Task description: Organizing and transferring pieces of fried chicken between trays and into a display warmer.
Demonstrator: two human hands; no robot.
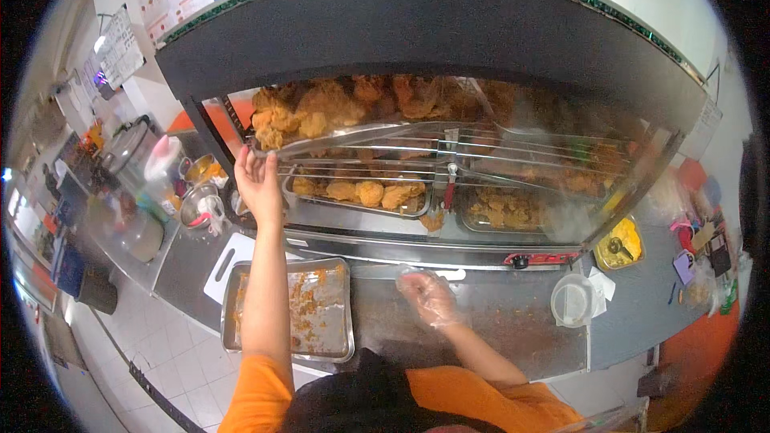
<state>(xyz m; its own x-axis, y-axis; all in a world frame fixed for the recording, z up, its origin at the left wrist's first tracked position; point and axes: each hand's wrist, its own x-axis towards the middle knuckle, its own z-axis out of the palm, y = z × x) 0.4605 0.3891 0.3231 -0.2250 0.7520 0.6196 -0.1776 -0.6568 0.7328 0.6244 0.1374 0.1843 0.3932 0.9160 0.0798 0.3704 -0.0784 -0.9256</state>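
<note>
My bare left hand (258, 177) is raised to the left end of the upper shelf in a glass-fronted food warmer, its fingertips at the front edge of a metal tray (361, 132) of fried chicken (328, 111). Whether it grips that edge I cannot tell. My right hand (428, 297), in a clear plastic glove, is over the counter in front of the warmer, near a knife with a white handle (452, 274); whether it holds anything is unclear. Beneath my left forearm lies a metal tray (350, 319) with orange crumbs. Lower trays (415, 213) in the warmer hold more fried pieces.
A white cutting board (225, 264) lies partly under the crumb tray. Metal bowls (194, 207) and a lidded pot (129, 144) stand at the left. To the right are a round plastic container (571, 300), white paper (603, 284) and a tub of yellow food (622, 240).
</note>
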